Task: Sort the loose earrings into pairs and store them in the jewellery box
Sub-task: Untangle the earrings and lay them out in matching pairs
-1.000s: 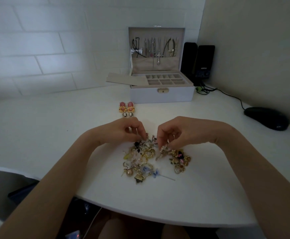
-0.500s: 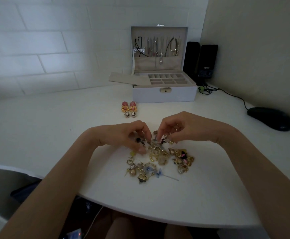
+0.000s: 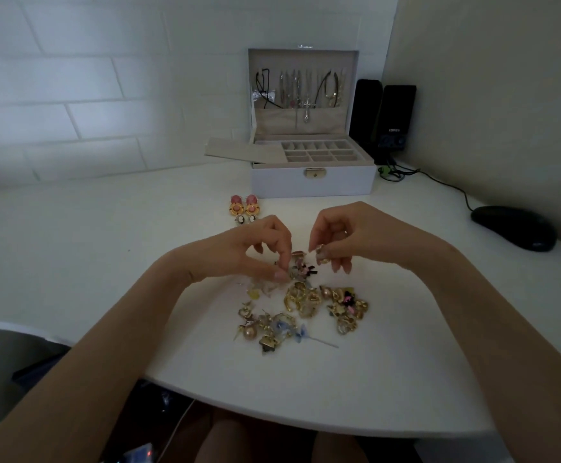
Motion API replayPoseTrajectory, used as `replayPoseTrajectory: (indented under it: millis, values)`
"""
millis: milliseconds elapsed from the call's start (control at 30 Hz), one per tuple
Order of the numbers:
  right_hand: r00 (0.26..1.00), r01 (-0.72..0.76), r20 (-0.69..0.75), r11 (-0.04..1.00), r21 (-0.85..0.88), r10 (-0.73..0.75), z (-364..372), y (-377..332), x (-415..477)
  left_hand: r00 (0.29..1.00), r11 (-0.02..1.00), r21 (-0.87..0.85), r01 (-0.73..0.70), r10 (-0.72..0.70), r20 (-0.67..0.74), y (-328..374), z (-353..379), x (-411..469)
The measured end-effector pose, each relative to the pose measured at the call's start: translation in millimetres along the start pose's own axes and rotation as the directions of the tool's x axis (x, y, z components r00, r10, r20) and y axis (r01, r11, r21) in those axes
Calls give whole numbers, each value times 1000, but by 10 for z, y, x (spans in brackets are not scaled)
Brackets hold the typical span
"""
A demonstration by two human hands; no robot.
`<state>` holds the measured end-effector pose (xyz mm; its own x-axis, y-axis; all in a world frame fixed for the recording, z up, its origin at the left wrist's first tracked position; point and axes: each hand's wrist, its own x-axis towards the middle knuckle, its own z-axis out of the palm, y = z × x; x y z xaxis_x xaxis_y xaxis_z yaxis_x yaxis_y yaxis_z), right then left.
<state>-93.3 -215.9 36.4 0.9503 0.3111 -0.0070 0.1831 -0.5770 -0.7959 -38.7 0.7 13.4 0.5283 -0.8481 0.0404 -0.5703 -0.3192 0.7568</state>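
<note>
From the head camera, the person's left hand (image 3: pixel 249 252) is curled at the far edge of the pile of earrings (image 3: pixel 306 305), thumb and forefinger closed in a pinch on a pink and black earring (image 3: pixel 302 269) that still touches the heap. The right hand (image 3: pixel 356 238) pinches a gold earring (image 3: pixel 322 253) between thumb and forefinger, its other fingers bent and pointing down, and holds it just above the pile. Half a second ago both hands were down in the heap with their fingertips almost touching. Now the right hand has come up a little with the gold earring and a gap has opened between the two hands. The middle of the pile, covered by fingers a second ago, shows as a loose spread of gold, pearl and blue pieces on the white table (image 3: pixel 105 245). Beyond the left hand, a pair of pink earrings (image 3: pixel 244 205) lies side by side, with a smaller dark-centred pair (image 3: pixel 245 219) just below, both where they were before. The jewellery box (image 3: pixel 312 182) stands open at the back of the table, well apart from the pile. Necklaces hang inside its lid (image 3: pixel 302 91), its tray is divided into small compartments, and a flat beige panel (image 3: pixel 239 152) juts out to its left. Two black speakers (image 3: pixel 386 118) stand beside the box, and a black mouse (image 3: pixel 513 227) lies at the right on its cable (image 3: pixel 446 185).
</note>
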Motion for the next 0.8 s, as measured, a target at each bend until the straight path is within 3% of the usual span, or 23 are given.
replayPoseTrajectory:
  millis: [267, 467, 600, 800]
  values:
    - [999, 0, -33, 999, 36, 1, -61, 20, -12, 973, 997, 33, -65, 71, -218, 31, 4, 56]
    - [949, 1, -314, 991, 133, 41, -126, 124, 49, 912, 979, 197, 47, 39, -409, 106, 31, 166]
    - [911, -3, -408, 989, 151, 66, -137, 177, 73, 968, 931, 324, 168, -94, -232, 102, 83, 202]
    - [934, 14, -353, 984, 176, 49, -113, 136, 64, 965, 924, 277, 262, -249, -83, 107, 126, 84]
